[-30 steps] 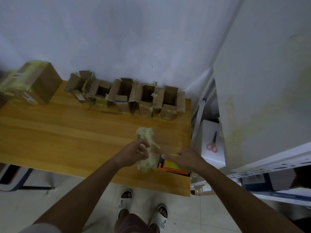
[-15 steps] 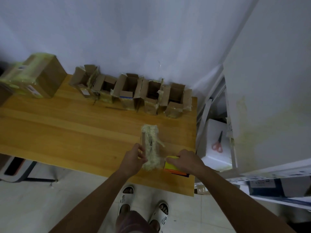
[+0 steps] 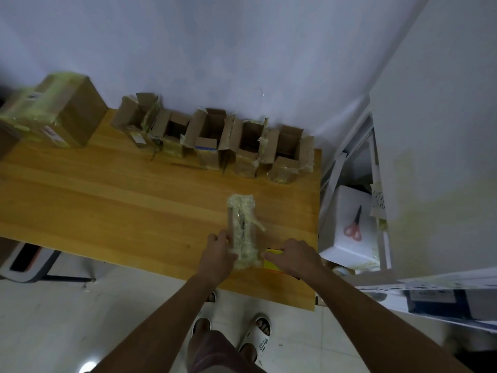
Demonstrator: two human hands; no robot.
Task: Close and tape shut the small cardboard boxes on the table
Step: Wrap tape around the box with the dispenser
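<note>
Cardboard, five small open boxes (image 3: 215, 138) of it, stands in a row along the far edge of the wooden table (image 3: 107, 200), against the pale wall (image 3: 215, 49). Their flaps stick up and several carry shreds of yellowish tape. Each touches or nearly touches its neighbour.

Nearer the front edge lies a tape-wrapped box (image 3: 243, 230), long and narrow, its length running away from the person. It is so thickly covered in crinkled, cloudy tape that little cardboard shows, and a loose strip juts from its right side. The left hand (image 3: 217, 257) grips the near left side of this box, fingers curled against it. The right hand (image 3: 293, 257) rests over a yellow and orange object (image 3: 270, 262) (possibly a tape dispenser, though most of it is hidden) that lies just beside the box's near right corner; the fingers curl over it, with the fingertips close to the box.

At the far left corner of the table sits a larger closed box (image 3: 56, 111), banded with tape and blurred. To the right of the table, a white foam container (image 3: 349, 238) holds red-handled scissors (image 3: 355, 224). A white cabinet (image 3: 435, 130) rises beyond it. Below, the person's feet in white sandals (image 3: 255, 337) stand on a tiled floor (image 3: 53, 319).
</note>
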